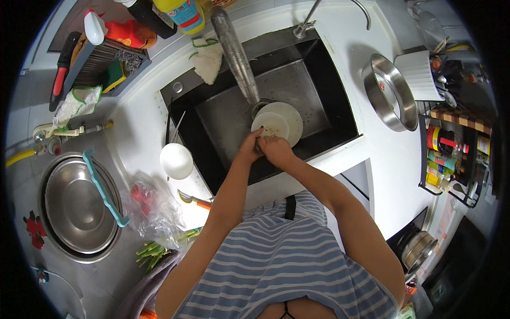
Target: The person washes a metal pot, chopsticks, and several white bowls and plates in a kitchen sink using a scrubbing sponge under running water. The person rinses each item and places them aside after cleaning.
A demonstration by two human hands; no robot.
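Over the near part of a dark sink (223,119), my left hand (252,146) and my right hand (275,150) are close together at the near edge of a small white dish (271,123). The left thumb lies on the dish's rim. My right fingers are curled around something small and dark, partly hidden, that I cannot name. Small bits lie in the dish. Beneath it is a larger pale plate (294,123), beside the drain. A metallic faucet tube (235,52), blurred and large in view, reaches down over the sink.
On the left counter are an upturned white bowl (176,161), chopsticks (177,127), a peeler with an orange handle (195,200) and a plastic bag (153,211). A cloth (208,60) hangs at the sink's back rim. To the right stands a steel basin (389,92).
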